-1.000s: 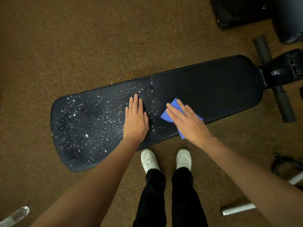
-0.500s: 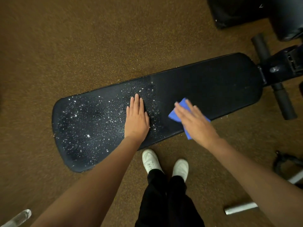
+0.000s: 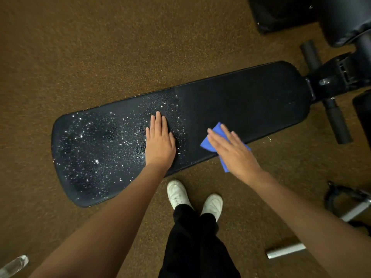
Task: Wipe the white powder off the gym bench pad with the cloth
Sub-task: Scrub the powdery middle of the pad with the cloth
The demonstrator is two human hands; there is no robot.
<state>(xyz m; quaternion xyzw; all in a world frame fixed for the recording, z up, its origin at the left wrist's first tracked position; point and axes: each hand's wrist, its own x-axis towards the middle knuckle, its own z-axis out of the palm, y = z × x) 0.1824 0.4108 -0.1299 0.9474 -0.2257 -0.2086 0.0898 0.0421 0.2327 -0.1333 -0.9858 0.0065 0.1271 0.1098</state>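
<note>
The bench pad looks clean on its right half; white powder covers the left, where the left hand rests flat, fingers straight, while the right hand, fingers straight, presses the cloth

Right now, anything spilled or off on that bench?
Yes. White powder speckles one half of the bench pad, around and beyond the flat left hand; the other half looks clean. A few specks lie on the floor by the near edge, beside the cloth under the right hand.
</note>
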